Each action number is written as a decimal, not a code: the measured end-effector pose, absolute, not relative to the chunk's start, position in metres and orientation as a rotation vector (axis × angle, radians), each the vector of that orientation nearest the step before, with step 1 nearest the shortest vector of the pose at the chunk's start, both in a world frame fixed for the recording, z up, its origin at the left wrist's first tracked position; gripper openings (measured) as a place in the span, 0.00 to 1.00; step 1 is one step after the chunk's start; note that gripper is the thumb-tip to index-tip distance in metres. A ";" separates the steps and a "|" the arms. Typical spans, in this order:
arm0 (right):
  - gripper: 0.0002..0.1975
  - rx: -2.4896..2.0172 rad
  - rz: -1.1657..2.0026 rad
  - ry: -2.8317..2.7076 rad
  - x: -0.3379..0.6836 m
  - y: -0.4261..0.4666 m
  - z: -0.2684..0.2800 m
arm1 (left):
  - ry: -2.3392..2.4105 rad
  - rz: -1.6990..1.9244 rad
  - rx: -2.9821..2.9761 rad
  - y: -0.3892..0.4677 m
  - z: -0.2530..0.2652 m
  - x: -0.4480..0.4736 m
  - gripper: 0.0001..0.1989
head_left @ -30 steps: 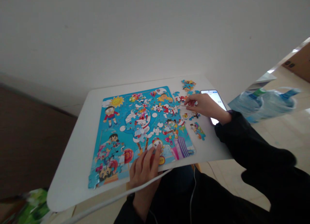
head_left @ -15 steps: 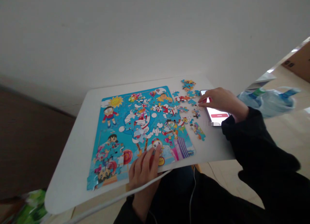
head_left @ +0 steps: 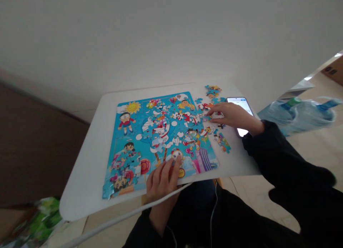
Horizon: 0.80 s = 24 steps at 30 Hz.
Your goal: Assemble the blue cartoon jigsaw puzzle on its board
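Note:
A jigsaw puzzle (head_left: 128, 133) with cartoon figures and a blue border lies on the white table, partly filled with pieces. My left hand (head_left: 162, 180) rests flat on its lower edge, fingers stretched out over the picture. To the right of the board, my right hand (head_left: 230, 115) reaches in among loose pieces. Its thumb and forefinger are apart, with the tips at a small pinkish-blue puzzle piece (head_left: 206, 118); a firm grip on it does not show. Near that hand lie another loose piece (head_left: 222, 142) and a cluster of pieces (head_left: 213, 91).
A phone (head_left: 242, 132) with a lit screen lies under my right wrist. A white cable (head_left: 128, 216) crosses in front of the table (head_left: 83, 173). A wall stands behind it. Large clear water bottles (head_left: 308, 114) are on the floor at right, green packaging (head_left: 44, 219) at lower left.
My right hand has moved left, from over the phone to the loose pieces beside the board. More of the phone's screen shows. My left hand keeps its place on the puzzle; the view has shifted slightly.

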State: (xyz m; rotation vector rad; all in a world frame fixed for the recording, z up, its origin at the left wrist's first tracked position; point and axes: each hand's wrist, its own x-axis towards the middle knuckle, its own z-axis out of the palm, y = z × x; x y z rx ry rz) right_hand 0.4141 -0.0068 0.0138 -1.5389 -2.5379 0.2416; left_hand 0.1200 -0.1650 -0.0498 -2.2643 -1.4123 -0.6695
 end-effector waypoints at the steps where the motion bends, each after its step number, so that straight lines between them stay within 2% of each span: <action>1: 0.15 -1.561 0.274 -2.484 0.414 -0.007 0.017 | -1.412 -0.679 -2.263 -0.165 -0.049 0.121 0.17; 5: 0.13 -1.487 0.589 -2.181 0.399 -0.016 0.033 | -1.433 -0.704 -2.256 -0.165 -0.049 0.123 0.16; 9: 0.18 -1.245 1.086 -1.959 0.358 -0.040 0.038 | -1.434 -0.719 -2.243 -0.165 -0.049 0.123 0.16; 13: 0.13 -1.173 1.438 -1.864 0.316 -0.059 0.025 | -1.432 -0.742 -2.209 -0.165 -0.048 0.125 0.17; 24: 0.09 -1.393 1.418 -1.916 0.302 -0.050 0.013 | -1.483 -0.758 -2.208 -0.166 -0.050 0.127 0.19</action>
